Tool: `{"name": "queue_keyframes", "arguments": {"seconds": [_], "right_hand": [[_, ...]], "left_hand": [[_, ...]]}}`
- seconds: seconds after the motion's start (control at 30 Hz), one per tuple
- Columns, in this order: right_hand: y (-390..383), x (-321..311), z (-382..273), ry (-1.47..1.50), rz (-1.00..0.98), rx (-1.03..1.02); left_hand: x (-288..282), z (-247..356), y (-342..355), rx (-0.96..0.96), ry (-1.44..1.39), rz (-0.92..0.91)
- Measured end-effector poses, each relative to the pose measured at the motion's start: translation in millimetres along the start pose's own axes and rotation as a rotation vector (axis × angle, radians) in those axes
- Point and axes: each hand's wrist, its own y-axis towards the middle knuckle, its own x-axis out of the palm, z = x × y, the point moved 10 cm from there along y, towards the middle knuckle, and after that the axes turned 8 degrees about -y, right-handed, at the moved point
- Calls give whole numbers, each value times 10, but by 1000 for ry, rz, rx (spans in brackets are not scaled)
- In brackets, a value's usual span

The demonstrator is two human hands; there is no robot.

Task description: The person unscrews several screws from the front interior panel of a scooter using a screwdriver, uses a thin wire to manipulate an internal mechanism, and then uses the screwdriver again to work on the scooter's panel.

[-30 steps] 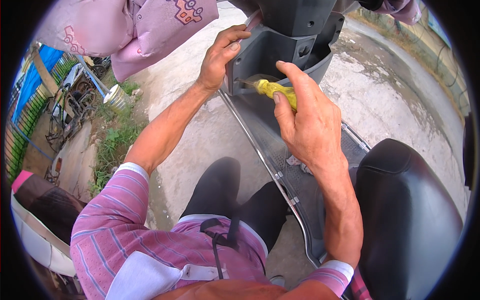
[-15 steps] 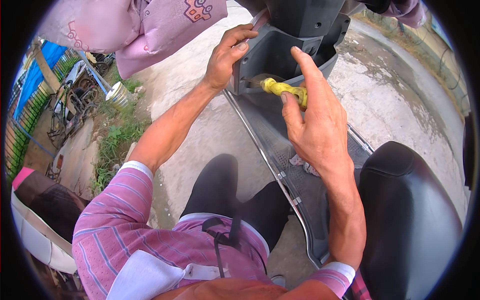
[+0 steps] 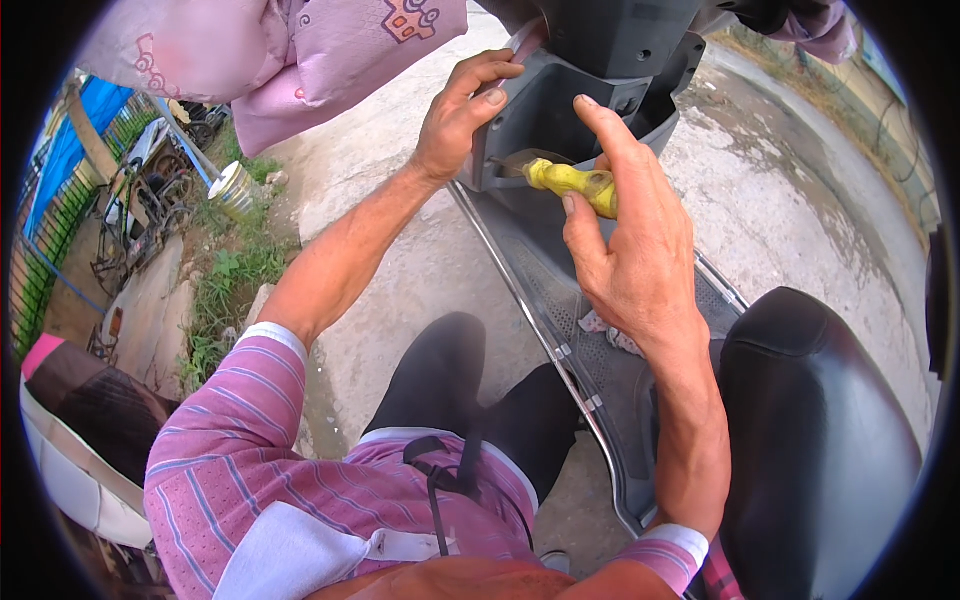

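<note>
seat: black scooter seat (image 3: pixel 815 420) sits closest in, low on the right, smooth and a bit shiny

footboard: grey ribbed scooter floor (image 3: pixel 600 340) runs up the middle with a metal trim strip along its left edge, and a scrap of cloth lies on it just under the wrist

right hand: the right hand (image 3: pixel 630 250) is curled around the screwdriver, thumb lying along the handle and index finger pointing up and stretched out, so it's definitely gripping it

screwdriver: yellow handle (image 3: pixel 572 183), kinda translucent and grubby, held about level with the shaft poking left into the pocket of the front panel; the tip is hidden in there

left hand: the left hand (image 3: pixel 462 115) is clamped on the left edge of the panel, fingers hooked over the top rim, thumb out of sight

front panel: dark grey plastic leg shield (image 3: pixel 545 110) with an open storage pocket, right in front of both hands

further back: metal can (image 3: pixel 235 190) by some grass on the left, concrete ground (image 3: pixel 780 200) on the right, and a person's pink sleeve (image 3: pixel 300 50) at the top
</note>
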Motion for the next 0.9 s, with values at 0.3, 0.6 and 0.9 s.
{"name": "queue_keyframes", "arguments": {"seconds": [0.3,0.6,0.9], "right_hand": [[59,75,295,-102,-240,365],[57,-55,-3,96,-42,89],[88,-52,-64,-40,-48,-22]], "left_hand": [[-18,1,-22,40,39,32],[3,17,-17,5,65,-13],[-22,-1,-18,26,46,7]]}}
